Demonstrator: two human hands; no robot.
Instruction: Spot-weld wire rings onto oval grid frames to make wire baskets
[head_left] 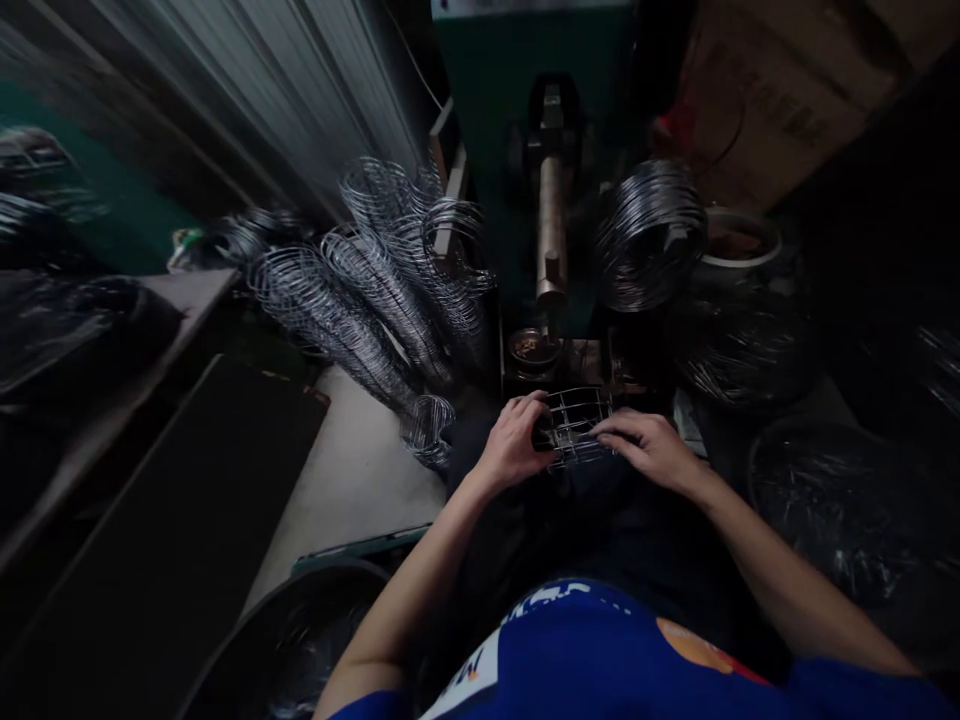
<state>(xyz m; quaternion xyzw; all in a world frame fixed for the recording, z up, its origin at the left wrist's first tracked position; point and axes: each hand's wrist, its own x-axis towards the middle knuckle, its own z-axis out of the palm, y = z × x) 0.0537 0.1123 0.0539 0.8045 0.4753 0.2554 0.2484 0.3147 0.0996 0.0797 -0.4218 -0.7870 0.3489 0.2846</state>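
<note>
Between my hands, above my lap, is a small cage-like frame of thin metal wire (pixel 576 412). My left hand (pixel 517 437) is wrapped round the frame's left end, thumb toward me. At the right end, my right hand (pixel 651 447) has its thumb and fingertips pressed together against the wires; whether a separate small piece is pinched there I cannot make out. Just beyond the frame stands a machine with a metal arm (pixel 551 230) pointing down toward me. Below that arm sits a round dish (pixel 533 347) with small copper-coloured bits in it.
Stacks of wire rings (pixel 337 320) lean at the left of the machine. A wire bundle (pixel 651 235) hangs on its right, near a white bucket (pixel 739 238). Dark tubs with wire pieces stand at lower left (pixel 300 640) and right (pixel 847 510). A cardboard box (pixel 787 100) is behind.
</note>
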